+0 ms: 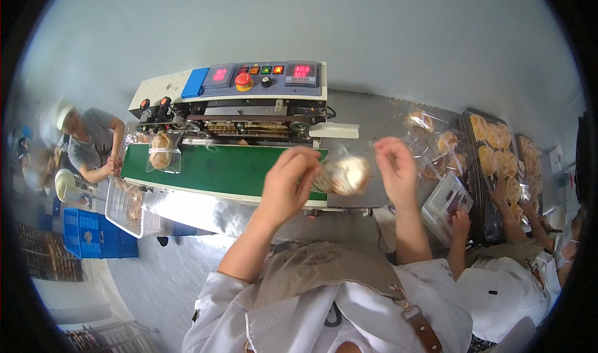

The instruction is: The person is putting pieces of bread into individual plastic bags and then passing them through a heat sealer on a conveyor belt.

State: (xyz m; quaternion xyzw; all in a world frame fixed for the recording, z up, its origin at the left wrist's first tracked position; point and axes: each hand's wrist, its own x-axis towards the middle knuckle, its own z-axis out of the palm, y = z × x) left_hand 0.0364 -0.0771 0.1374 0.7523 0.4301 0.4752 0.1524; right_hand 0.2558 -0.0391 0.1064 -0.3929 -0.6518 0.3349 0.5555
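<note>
A bread roll in a clear plastic bag (350, 174), blurred, is between my two hands at the right end of the green conveyor belt (224, 168). My left hand (290, 180) is over the belt, its fingers curled beside the bag's left edge; whether they grip the film cannot be made out. To the right of the roll, my right hand (396, 168) is raised with loosely bent fingers and nothing visible in them. Behind the belt stands a band sealing machine (233, 103) with lit displays and a red stop button. Another bagged roll (161, 152) lies at the belt's left end.
Several bagged rolls (446, 142) lie on the right of the metal table. A clear plastic box (447, 206) and a black tray (486, 189) of rolls are beyond, with co-workers' hands (502, 196) there. At left are a person (91, 138), a white basket (114, 208) and a blue crate (96, 236).
</note>
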